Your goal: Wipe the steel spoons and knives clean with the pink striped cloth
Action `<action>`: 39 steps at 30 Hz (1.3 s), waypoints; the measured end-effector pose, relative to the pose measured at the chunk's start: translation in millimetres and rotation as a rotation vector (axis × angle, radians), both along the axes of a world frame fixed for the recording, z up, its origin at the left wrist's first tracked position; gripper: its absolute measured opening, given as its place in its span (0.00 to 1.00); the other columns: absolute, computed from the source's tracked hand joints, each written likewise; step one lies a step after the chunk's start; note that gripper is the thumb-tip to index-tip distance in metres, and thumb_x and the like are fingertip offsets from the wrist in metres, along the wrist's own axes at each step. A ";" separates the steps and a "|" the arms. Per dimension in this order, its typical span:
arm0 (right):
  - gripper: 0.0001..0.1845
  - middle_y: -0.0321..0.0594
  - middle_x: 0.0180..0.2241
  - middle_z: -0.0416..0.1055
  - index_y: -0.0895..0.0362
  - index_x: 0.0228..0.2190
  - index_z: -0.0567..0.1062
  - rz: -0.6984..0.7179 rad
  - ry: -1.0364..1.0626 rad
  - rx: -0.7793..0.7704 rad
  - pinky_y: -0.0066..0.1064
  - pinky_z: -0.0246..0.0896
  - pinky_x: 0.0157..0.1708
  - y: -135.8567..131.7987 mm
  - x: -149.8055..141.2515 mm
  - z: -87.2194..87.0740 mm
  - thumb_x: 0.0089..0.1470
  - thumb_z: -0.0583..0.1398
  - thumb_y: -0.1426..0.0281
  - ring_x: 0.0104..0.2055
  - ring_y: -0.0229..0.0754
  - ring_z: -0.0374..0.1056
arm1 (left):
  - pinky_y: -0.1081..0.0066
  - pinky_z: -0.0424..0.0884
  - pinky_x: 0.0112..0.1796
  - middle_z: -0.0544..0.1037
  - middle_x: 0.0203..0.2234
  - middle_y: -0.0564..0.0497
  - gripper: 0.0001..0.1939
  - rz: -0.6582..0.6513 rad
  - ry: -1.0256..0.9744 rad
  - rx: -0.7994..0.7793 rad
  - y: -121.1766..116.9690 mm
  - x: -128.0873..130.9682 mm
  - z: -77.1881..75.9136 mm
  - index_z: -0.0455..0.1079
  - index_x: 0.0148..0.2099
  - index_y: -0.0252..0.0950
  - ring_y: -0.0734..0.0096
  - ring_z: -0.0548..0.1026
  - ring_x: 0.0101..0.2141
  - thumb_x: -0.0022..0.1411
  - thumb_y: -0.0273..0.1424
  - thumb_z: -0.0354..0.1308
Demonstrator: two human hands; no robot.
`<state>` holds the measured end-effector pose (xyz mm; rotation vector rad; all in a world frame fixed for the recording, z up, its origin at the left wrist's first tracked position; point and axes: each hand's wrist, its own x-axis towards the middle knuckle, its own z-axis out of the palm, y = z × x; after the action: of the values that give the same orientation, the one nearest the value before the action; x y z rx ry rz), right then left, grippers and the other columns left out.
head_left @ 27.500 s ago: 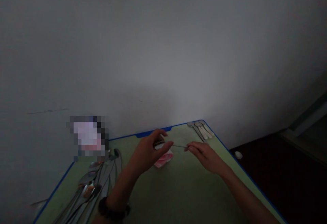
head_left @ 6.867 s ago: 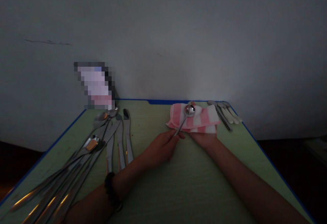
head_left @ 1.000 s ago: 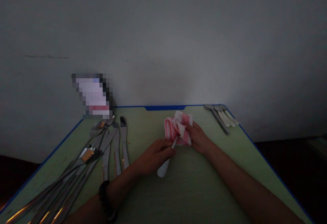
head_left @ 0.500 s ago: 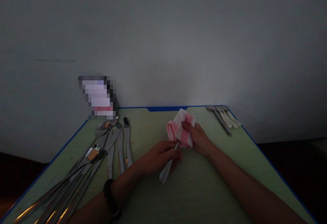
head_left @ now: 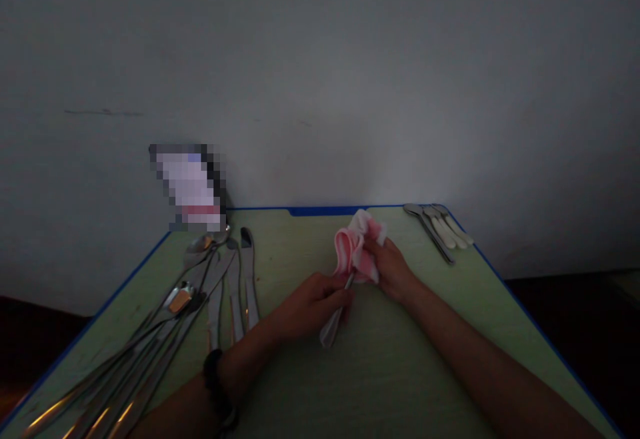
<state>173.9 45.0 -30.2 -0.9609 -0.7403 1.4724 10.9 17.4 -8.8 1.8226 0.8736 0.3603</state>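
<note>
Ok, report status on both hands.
Left hand gripping slim silver metal utensil. Right hand holding crumpled pink and white cloth. Cloth hides utensil's far end.

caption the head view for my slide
Left hand holding a utensil, its far end hidden in the pink-and-white cloth held by the right hand, over a green table.

Dim all over — soft shadow on the wall (head_left: pixel 320 92), orange glints along cutlery (head_left: pixel 181 300), pixelated screen (head_left: pixel 189 182).

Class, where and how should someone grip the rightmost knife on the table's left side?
Pinch the rightmost knife by its handle, probably from the right: its blade points towards the wall, another knife lies along its left, and the left forearm hides the handle's end.
</note>
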 end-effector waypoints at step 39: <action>0.17 0.40 0.30 0.73 0.59 0.32 0.73 0.207 -0.655 0.251 0.32 0.58 0.32 -9.3 -3.9 29.1 0.49 0.57 0.58 0.31 0.42 0.66 | 0.76 0.61 0.27 0.74 0.23 0.52 0.11 -0.107 0.479 0.284 10.4 -57.8 78.7 0.70 0.35 0.33 0.74 0.69 0.24 0.60 0.27 0.46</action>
<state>170.1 35.7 -1.1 -1.2058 -1.4996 1.1905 -46.9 27.8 69.9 2.2590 1.0832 -0.0313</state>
